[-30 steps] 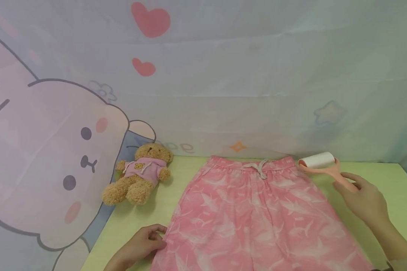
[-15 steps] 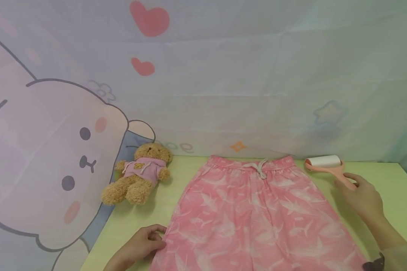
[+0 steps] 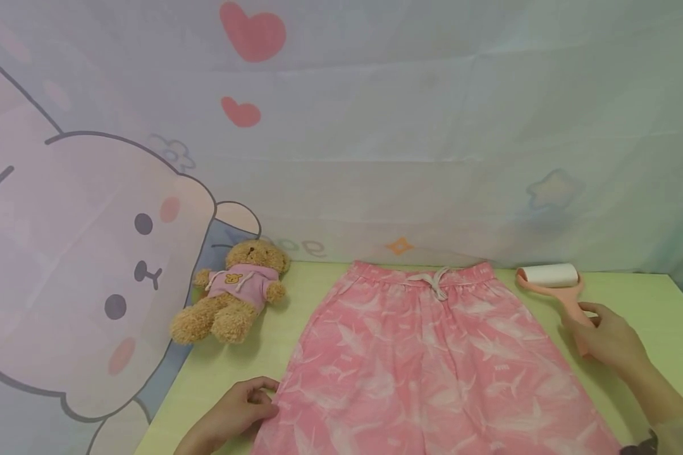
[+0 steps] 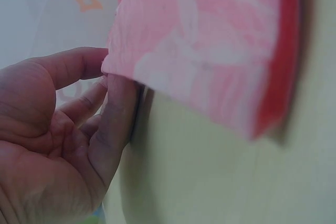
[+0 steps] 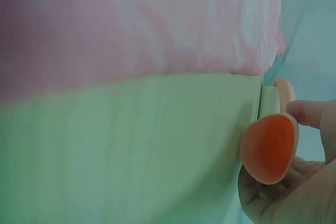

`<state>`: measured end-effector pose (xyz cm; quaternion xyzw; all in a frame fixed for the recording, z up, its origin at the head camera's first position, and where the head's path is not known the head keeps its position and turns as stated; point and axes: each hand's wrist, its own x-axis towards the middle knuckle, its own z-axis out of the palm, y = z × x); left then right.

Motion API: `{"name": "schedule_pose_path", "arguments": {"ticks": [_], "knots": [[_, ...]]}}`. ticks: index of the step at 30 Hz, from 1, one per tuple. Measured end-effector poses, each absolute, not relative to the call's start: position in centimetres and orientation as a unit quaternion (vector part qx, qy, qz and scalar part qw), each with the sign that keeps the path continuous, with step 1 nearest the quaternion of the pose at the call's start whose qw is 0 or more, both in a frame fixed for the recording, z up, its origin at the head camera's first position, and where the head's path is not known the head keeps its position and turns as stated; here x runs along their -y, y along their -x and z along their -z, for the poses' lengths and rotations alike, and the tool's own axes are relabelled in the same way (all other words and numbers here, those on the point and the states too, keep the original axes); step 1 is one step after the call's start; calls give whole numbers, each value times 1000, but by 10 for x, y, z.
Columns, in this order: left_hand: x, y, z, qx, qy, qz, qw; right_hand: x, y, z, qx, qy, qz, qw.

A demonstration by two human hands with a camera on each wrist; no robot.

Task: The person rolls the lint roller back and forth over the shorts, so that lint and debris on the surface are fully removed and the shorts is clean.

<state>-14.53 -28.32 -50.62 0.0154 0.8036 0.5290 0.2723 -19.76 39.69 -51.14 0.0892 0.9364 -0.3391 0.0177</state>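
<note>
Pink shorts point(image 3: 421, 354) with a white shark print and a white drawstring lie spread out, waistband at the far side. At their left edge is my left hand point(image 3: 236, 407); in the left wrist view its thumb and a finger point(image 4: 119, 106) pinch the fabric's side. My right hand point(image 3: 611, 338) grips the peach handle of a lint roller point(image 3: 551, 275), right of the waistband. The white sheet roll points away from me, near the table's back edge. Whether it touches the table cannot be told. The right wrist view shows the handle's wide hollow end point(image 5: 270, 148).
A brown teddy bear point(image 3: 233, 291) in a pink hoodie lies left of the shorts at the back. The pale yellow-green table point(image 3: 654, 316) ends against a printed cloth backdrop point(image 3: 375, 145) with a large rabbit and hearts.
My right hand has moved the lint roller to the right, away from the waistband, and its handle has turned more upright in view. The left hand and shorts have stayed put.
</note>
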Motion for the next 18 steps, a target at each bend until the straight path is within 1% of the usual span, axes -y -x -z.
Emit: {"name": "schedule_pose_path", "arguments": {"ticks": [5, 8, 12, 15, 18], "knots": [[284, 143, 502, -810, -15, -523, 266, -401, 195, 509, -939, -83, 331, 39], [284, 140, 495, -839, -27, -486, 244, -403, 193, 506, -939, -78, 331, 42], [277, 137, 478, -901, -43, -389, 186, -403, 189, 501, -942, -67, 329, 8], [265, 139, 458, -939, -49, -315, 131, -401, 190, 495, -944, -60, 324, -28], [251, 146, 436, -956, -57, -275, 81, -395, 195, 484, -948, -52, 310, -57]]}}
